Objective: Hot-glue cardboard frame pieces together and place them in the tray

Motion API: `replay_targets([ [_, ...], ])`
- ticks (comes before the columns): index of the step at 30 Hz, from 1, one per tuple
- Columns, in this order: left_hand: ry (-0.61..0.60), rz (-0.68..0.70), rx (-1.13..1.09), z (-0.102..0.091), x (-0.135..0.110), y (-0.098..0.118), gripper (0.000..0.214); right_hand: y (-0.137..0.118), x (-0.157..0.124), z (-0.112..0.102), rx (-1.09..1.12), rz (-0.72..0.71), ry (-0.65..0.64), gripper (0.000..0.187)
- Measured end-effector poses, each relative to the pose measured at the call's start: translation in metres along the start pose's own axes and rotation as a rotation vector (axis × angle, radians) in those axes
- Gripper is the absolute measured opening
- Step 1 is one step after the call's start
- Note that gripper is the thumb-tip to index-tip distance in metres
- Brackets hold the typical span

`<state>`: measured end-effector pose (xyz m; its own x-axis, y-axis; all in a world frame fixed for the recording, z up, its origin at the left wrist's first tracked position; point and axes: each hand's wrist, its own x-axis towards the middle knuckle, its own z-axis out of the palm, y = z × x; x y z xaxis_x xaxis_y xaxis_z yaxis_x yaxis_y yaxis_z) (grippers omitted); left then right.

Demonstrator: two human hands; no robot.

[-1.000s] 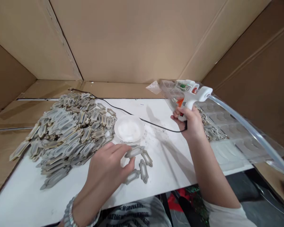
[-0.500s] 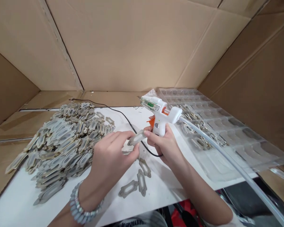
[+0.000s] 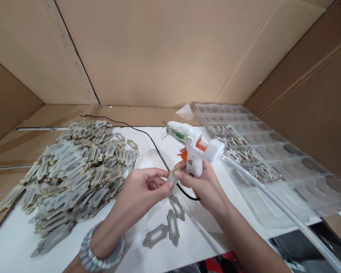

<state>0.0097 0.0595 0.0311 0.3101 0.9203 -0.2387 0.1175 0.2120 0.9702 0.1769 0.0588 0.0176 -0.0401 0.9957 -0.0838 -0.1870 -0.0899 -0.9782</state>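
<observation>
My left hand (image 3: 149,185) pinches a small grey frame-shaped piece (image 3: 172,177) between thumb and fingers. The thumb of my right hand (image 3: 200,182) touches the same piece at its far side. Wrapped in my right hand's fingers is the handle of a white hot glue gun (image 3: 191,142), with an orange trigger and its nozzle pointing to the upper left. A long clear glue stick (image 3: 272,199) runs out of its rear. Several loose frame pieces (image 3: 173,227) lie on the white table just below my hands. Behind my left hand a round white dish (image 3: 150,157) is partly hidden.
At left spreads a large heap of grey frame pieces (image 3: 74,170). On the right a clear compartment tray (image 3: 290,151) holds small metal parts (image 3: 244,155) in some cells. A black cord (image 3: 142,131) crosses the table. Cardboard walls (image 3: 165,53) enclose the back and sides.
The frame piece has turned from lying sideways to a steeper, edge-on angle between my hands. Both hands and the glue gun sit slightly lower in view, and more of the dish shows.
</observation>
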Motion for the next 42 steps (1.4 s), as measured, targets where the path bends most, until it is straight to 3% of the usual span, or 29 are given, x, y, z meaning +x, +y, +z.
replay_targets([
  [3,0.045,0.030,0.021,-0.007,-0.003,-0.002,0.027,0.000,-0.002,-0.004,-0.010,-0.053,0.022,0.047],
  [6,0.215,0.102,0.010,-0.021,-0.005,-0.004,0.026,0.001,-0.004,-0.016,0.017,-0.181,0.056,0.039],
  [10,0.426,0.160,-0.036,-0.039,-0.005,-0.009,0.027,0.002,-0.003,-0.034,-0.047,-0.286,-0.068,0.040],
  [13,0.492,0.172,-0.054,-0.044,-0.004,-0.011,0.028,0.003,-0.003,-0.041,-0.220,-0.301,-0.149,0.040],
  [16,0.490,0.178,-0.062,-0.042,-0.004,-0.010,0.027,0.002,-0.006,-0.040,-0.427,-0.322,-0.173,0.027],
  [20,0.484,0.174,-0.056,-0.039,-0.004,-0.008,0.026,-0.005,-0.010,-0.032,-0.639,-0.466,-0.230,0.003],
  [26,0.475,0.204,-0.035,-0.037,-0.006,-0.006,0.023,-0.010,-0.011,-0.025,-0.704,-0.529,-0.337,0.013],
  [42,0.460,0.246,-0.043,-0.035,-0.006,-0.008,0.020,-0.004,-0.013,-0.023,-0.712,-0.541,-0.309,0.013],
])
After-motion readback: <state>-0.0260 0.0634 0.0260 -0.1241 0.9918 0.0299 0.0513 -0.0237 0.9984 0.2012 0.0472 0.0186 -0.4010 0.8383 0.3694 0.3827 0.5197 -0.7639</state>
